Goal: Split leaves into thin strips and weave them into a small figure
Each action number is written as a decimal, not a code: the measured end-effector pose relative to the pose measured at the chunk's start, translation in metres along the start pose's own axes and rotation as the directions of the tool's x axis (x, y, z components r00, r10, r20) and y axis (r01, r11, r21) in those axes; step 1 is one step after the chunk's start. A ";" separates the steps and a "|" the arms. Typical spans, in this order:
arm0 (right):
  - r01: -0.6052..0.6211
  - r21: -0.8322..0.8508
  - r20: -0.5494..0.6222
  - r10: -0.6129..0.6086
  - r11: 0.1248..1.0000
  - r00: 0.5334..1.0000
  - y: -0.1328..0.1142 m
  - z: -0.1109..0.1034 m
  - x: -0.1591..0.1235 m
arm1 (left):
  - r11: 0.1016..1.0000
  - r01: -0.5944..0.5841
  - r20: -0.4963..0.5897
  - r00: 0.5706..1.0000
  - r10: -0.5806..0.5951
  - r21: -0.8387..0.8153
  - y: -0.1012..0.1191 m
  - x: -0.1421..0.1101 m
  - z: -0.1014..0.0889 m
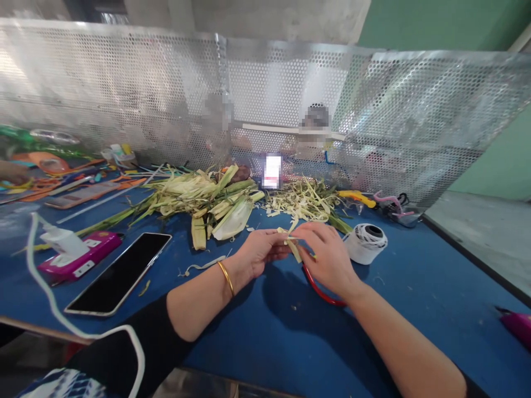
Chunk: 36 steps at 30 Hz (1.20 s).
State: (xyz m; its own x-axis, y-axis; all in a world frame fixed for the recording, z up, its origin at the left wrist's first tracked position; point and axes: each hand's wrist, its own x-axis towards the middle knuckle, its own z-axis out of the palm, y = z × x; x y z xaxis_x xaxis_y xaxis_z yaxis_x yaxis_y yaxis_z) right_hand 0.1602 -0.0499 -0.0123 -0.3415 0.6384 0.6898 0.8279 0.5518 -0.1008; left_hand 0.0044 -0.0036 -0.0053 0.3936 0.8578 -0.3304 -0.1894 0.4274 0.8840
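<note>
My left hand (263,251) is closed, pinching a pale yellow-green husk strip (295,251) between thumb and fingers. From the other side my right hand (329,257) meets it, its fingers closed on the same strip near the left fingertips. One end of the strip hangs down between the two hands. Below the right hand a red curved handle (321,292) lies on the blue table; what it belongs to is mostly hidden. To the right of that hand stands a spool of white thread (367,243). A thin loose strip (205,265) lies left of the hands.
Behind the hands are a heap of pale green husks (191,193) and a pile of shredded strips (305,202). A black-screened phone (120,273), a purple power strip (83,254) and its white cable (41,282) sit left. A perforated metal screen (282,72) borders the back.
</note>
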 end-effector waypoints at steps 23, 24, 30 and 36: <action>-0.371 0.173 0.101 0.358 0.912 0.928 0.002 0.002 -0.002 | 0.945 -0.192 0.237 0.963 0.130 0.264 -0.005 -0.005 0.001; -0.407 0.135 0.126 0.391 0.904 0.912 0.002 0.002 -0.002 | 0.947 -0.184 0.242 0.963 0.120 0.264 -0.005 -0.005 0.001; -0.505 0.114 0.117 0.494 0.855 0.862 0.002 0.008 -0.002 | 0.940 -0.160 0.224 0.970 0.094 0.300 -0.006 -0.008 0.004; -0.614 0.196 0.165 0.592 0.764 0.789 -0.002 0.012 -0.001 | 0.943 -0.100 0.086 0.993 0.077 0.318 -0.009 -0.010 0.008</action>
State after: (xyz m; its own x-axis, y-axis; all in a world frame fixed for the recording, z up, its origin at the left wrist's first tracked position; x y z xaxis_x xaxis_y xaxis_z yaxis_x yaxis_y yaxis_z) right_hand 0.1542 -0.0454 -0.0213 0.1469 0.9189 0.3661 0.7554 0.1347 -0.6412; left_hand 0.0093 -0.0177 -0.0075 0.4535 0.8605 -0.2320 0.0683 0.2259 0.9717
